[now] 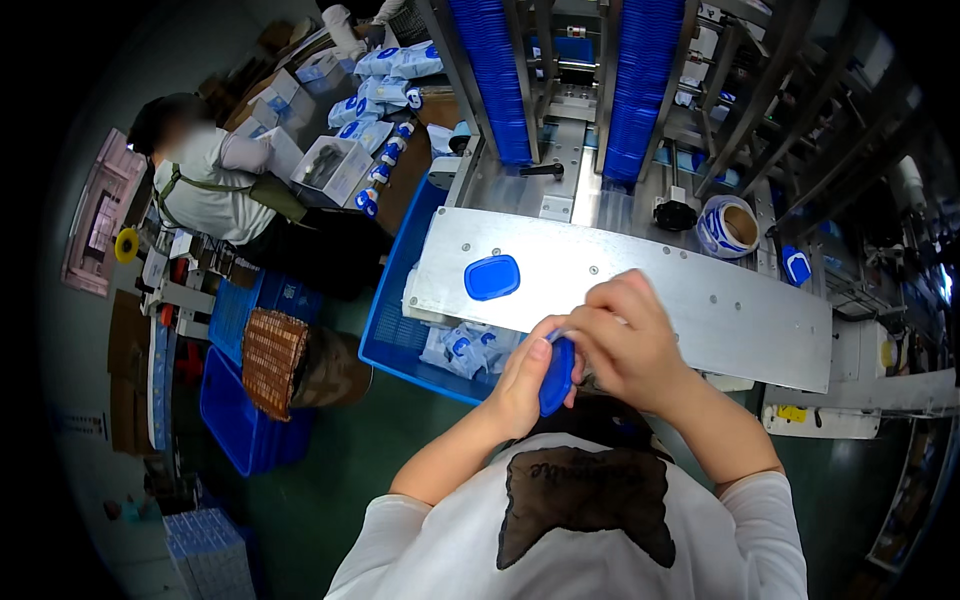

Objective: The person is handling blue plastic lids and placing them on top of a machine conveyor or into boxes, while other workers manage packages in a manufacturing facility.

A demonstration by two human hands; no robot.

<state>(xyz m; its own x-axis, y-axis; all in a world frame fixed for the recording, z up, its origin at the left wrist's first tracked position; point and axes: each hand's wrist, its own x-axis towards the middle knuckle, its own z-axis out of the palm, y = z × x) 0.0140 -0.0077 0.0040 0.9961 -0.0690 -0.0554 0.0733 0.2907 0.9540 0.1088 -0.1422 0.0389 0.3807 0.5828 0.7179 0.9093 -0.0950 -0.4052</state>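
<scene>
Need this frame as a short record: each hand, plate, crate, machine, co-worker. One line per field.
left hand: holds a blue lid
right hand: fingers at the lid's upper end; exact grip unclear
plate: metal plate, a second blue lid lying on its left part
crate: blue crate below the plate's left end, packets inside
machine: two tall stacks of blue pieces behind the plate
co-worker: person at left, beside white boxes

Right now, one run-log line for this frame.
left hand: holding blue lid | right hand: at held lid's upper end | second lid: on metal plate | blue crate: beside plate
</scene>
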